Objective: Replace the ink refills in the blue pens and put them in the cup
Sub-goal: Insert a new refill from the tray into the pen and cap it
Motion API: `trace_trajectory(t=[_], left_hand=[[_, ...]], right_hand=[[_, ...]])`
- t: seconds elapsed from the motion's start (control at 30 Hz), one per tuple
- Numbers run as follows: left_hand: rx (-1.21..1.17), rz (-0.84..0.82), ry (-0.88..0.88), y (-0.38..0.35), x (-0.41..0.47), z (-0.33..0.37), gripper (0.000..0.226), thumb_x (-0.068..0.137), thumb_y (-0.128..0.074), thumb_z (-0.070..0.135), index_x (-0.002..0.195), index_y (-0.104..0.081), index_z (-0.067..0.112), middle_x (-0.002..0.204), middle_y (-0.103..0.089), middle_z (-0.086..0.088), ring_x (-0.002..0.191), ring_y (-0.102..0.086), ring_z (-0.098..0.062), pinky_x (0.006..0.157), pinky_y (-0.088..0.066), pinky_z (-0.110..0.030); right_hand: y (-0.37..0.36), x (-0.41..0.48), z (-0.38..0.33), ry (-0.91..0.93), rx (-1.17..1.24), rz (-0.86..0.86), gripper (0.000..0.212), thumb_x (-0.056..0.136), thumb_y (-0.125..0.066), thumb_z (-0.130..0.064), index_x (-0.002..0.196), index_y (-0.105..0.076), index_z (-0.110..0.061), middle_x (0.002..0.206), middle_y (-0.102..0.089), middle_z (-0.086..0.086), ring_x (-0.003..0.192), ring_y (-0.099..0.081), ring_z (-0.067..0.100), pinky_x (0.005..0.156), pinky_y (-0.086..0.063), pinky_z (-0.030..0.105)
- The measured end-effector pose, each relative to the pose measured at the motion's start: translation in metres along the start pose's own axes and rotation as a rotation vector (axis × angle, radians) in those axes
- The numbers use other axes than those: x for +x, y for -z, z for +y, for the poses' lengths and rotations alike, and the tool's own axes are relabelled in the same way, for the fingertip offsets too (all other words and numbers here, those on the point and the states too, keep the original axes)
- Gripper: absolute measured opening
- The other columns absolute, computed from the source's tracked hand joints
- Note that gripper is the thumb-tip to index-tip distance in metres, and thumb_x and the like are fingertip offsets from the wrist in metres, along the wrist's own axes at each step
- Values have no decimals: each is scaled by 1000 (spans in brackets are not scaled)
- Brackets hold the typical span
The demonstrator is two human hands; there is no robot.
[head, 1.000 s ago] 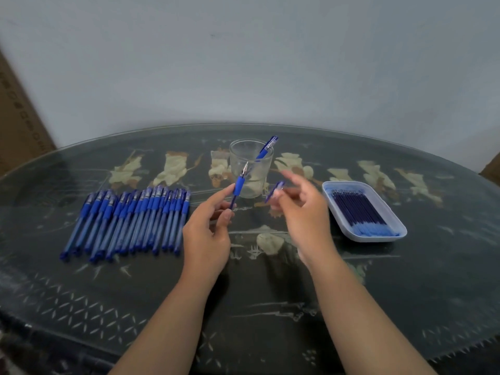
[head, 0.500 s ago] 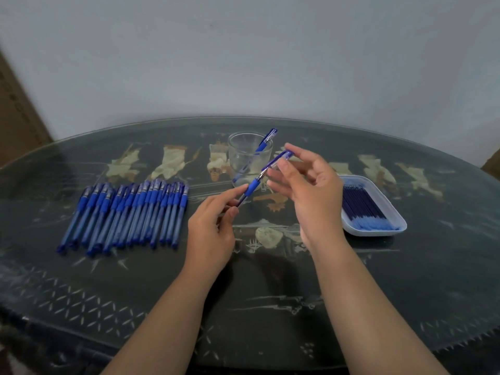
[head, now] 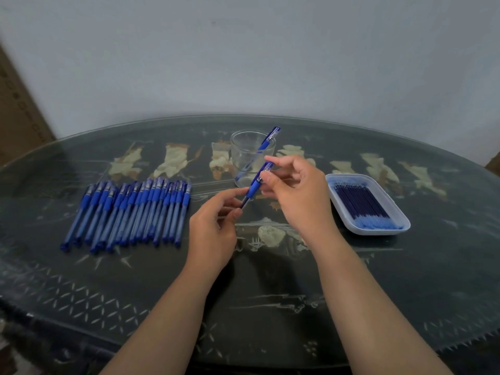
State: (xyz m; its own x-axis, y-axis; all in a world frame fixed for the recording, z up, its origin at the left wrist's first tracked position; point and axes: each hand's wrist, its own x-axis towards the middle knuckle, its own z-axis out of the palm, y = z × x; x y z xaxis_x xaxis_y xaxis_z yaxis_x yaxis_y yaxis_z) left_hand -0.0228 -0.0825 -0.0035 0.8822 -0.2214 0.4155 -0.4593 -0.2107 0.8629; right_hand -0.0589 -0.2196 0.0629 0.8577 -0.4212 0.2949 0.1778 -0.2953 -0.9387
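We find the left hand (head: 213,228) pinching the pen (head: 255,185) low on its barrel and the right hand (head: 300,196) pinching its upper end, presumably to twist it closed (cup (head: 250,161) stands just behind).

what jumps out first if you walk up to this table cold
The left hand and right hand hold one blue pen between them at mid-table, just in front of a glass cup with a single pen leaning in it. On the left lies a long row of blue pens side by side; on the right, a white tray of refills.
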Motion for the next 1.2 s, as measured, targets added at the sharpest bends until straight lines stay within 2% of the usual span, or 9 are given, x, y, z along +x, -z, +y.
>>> trace_trajectory(t=[0.17, 0.43, 0.67, 0.8, 0.87, 0.97, 1.1, 1.2], left_hand=[[-5, -6, -1, 1, 0, 0, 54, 87, -61, -9, 106, -63, 42, 90, -64, 10, 86, -62, -2, 77, -48, -10], [13, -1, 12, 0, 0, 0, 50, 86, -62, -9, 110, -66, 34, 92, -65, 10, 86, -61, 0, 75, -46, -5], [-13, 0, 18, 1, 0, 2, 56, 87, -62, -7, 105, -61, 45, 92, -63, 11, 86, -61, -2, 77, -47, -8], [-43, 50, -18, 1, 0, 1, 40, 90, -62, -1, 113, -64, 32, 96, -64, 9, 91, -62, -2, 80, -47, -9], [-70, 110, -8, 2, 1, -1, 30, 93, -61, 8, 118, -64, 24, 103, -65, 7, 97, -62, -2, 84, -49, -11], [-129, 166, 71, 4, 2, -3, 27, 96, -58, 17, 122, -63, 26, 113, -64, 6, 104, -61, -1, 86, -49, -11], [-112, 153, 128, 4, 2, -3, 28, 97, -56, 16, 120, -61, 32, 114, -62, 7, 103, -58, 4, 78, -44, -3], [-96, 133, 153, 4, 3, -3, 30, 96, -58, 16, 120, -61, 35, 115, -61, 9, 102, -58, 6, 79, -44, -3]], right_hand=[[3, 1, 1, -29, 18, -13, 20, 90, -67, -2, 98, -66, -20, 88, -73, 4, 77, -74, 16, 75, -62, 38], [3, -1, -2, -46, -8, -25, 18, 90, -67, -3, 103, -66, -15, 90, -73, 3, 76, -74, 13, 71, -62, 33], [-1, -3, -3, -42, 17, -24, 21, 92, -65, -5, 108, -65, -17, 94, -73, 4, 80, -74, 14, 73, -62, 35], [-3, 1, -10, 3, -5, -3, 23, 91, -66, -4, 107, -68, -20, 93, -72, 3, 80, -74, 13, 72, -62, 31], [1, 10, -21, 17, 3, 45, 23, 90, -66, -4, 103, -68, -23, 93, -72, 3, 79, -73, 13, 71, -61, 28], [11, 33, -40, 99, 28, 202, 21, 91, -65, -5, 101, -65, -23, 92, -72, 4, 77, -73, 15, 72, -61, 30], [14, 64, -52, 219, -15, 371, 18, 92, -64, -9, 104, -62, -22, 89, -71, 2, 75, -73, 14, 75, -61, 40], [8, 80, -50, 229, -52, 396, 18, 92, -64, -9, 103, -61, -23, 85, -69, -2, 76, -72, 16, 74, -60, 43]])
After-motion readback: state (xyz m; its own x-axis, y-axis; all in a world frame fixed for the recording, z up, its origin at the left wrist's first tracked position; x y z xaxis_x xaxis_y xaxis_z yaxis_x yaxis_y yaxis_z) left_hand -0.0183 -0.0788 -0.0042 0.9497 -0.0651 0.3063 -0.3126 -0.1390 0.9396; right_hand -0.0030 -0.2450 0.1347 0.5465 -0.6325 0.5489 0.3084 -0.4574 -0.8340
